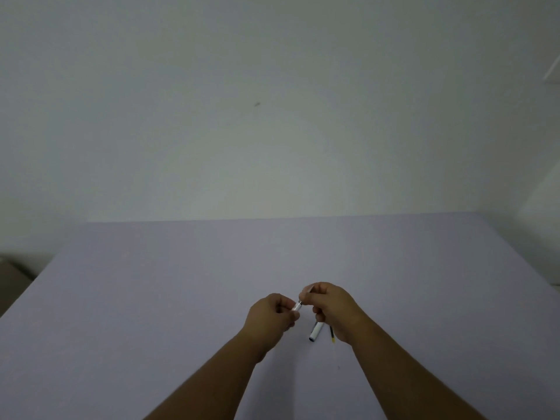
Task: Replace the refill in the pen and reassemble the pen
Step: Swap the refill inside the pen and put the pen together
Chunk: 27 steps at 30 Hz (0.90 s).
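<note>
Together, left hand point(272, 313) and right hand point(330, 307) both pinching the white pen point(298, 305), no legible writing.

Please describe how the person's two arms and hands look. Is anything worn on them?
Both forearms are bare up to the picture's lower edge: no sleeves show. On the left hand and the right hand no gloves, rings, watch or bracelet can be seen.
</note>
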{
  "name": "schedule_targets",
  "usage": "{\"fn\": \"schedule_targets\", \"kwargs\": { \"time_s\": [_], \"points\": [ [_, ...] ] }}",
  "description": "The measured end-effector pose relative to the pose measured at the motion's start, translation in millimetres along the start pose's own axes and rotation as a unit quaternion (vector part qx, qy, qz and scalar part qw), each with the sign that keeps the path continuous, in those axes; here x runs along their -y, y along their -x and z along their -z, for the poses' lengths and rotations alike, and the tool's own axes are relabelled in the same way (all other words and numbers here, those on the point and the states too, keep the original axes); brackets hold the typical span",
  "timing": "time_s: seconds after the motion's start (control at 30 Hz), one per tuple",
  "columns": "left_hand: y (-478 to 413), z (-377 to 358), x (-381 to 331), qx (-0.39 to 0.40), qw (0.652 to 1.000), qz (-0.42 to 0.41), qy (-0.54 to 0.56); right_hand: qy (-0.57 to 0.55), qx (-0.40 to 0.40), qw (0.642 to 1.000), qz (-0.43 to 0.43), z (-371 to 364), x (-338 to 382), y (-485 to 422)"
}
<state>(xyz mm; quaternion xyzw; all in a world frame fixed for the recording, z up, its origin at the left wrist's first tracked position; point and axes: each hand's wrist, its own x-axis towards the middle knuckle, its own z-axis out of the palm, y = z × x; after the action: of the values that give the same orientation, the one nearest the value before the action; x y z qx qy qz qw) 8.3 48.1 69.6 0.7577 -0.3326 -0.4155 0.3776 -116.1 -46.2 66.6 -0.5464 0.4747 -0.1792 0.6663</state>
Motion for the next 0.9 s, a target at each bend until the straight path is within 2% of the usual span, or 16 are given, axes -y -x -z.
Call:
{"fn": "schedule_targets", "kwargs": {
  "time_s": [0.1,0.23,0.3,0.47,0.6,0.77,0.9],
  "points": [
    [-0.4,2.3,-3.3,-0.005,1.0,-0.021,-0.001,0.005,0.001,1.0,0.003,-1.5,4.2,-0.2],
    [-1.2,2.2,-6.2,-0.006,0.999,-0.046,-0.014,0.072,-0.038,0.997,-0.008,-4.7,8.0,0.8],
    [-1.1,1.4,-6.3,-0.003,0.999,-0.052,-0.014,0.061,-0.038,0.997,-0.002,-5.6,8.6,1.2],
    [-3.2,5.7,-7.5,-0.01,0.999,-0.047,0.008,-0.029,0.023,0.999,0.022,0.0,13.2,4.8],
    [-3.1,4.0,-11.5,-0.001,0.998,-0.063,0.01,0.037,-0.025,0.999,0.002,-0.6,16.9,4.5],
    [-5.2,6.1,-14.9,-0.007,0.998,-0.059,0.026,-0.051,0.009,0.998,0.03,-0.7,20.5,5.3],
    [-4.6,4.2,-16.3,-0.003,0.998,-0.064,0.027,0.013,-0.037,0.999,0.008,-4.7,23.0,4.7]
  ]
}}
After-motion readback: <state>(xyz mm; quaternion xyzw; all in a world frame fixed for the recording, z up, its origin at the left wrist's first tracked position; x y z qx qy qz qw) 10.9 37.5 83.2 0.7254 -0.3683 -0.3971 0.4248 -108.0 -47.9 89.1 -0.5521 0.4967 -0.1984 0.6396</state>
